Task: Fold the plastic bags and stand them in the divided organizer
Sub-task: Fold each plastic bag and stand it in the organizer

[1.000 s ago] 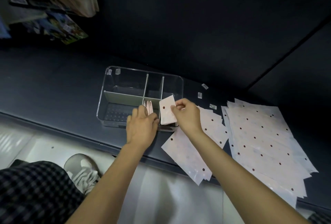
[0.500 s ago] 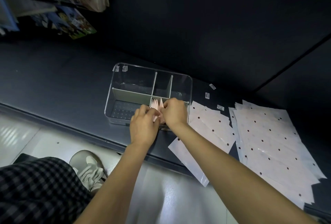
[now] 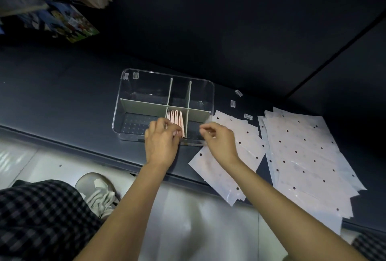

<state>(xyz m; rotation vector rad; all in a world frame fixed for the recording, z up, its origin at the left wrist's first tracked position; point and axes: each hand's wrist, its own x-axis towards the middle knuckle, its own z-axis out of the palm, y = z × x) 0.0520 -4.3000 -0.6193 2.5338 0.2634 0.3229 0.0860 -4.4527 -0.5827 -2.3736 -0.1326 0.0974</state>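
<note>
A clear divided organizer [image 3: 125, 102] sits on a dark shelf. Several folded pink bags [image 3: 176, 119] stand upright in its narrow front middle compartment. My left hand [image 3: 161, 141] rests at the organizer's front wall, fingertips touching the folded bags. My right hand [image 3: 219, 141] hovers just right of that compartment, above the front right corner, fingers loosely curled and holding nothing. Flat white bags with dark dots [image 3: 244, 141] lie right of the organizer, and a larger stack [image 3: 307, 156] lies further right.
The dark shelf [image 3: 62, 97] has a front edge running below the organizer, with pale floor beneath. Three small labels [image 3: 232, 103] lie behind the flat bags. Packaged goods [image 3: 62, 18] hang at the upper left. My shoe [image 3: 98, 189] is on the floor.
My right hand pushed a folded bag down into the front middle compartment, let go and drew back to the right. My left hand stayed at the folded bags.
</note>
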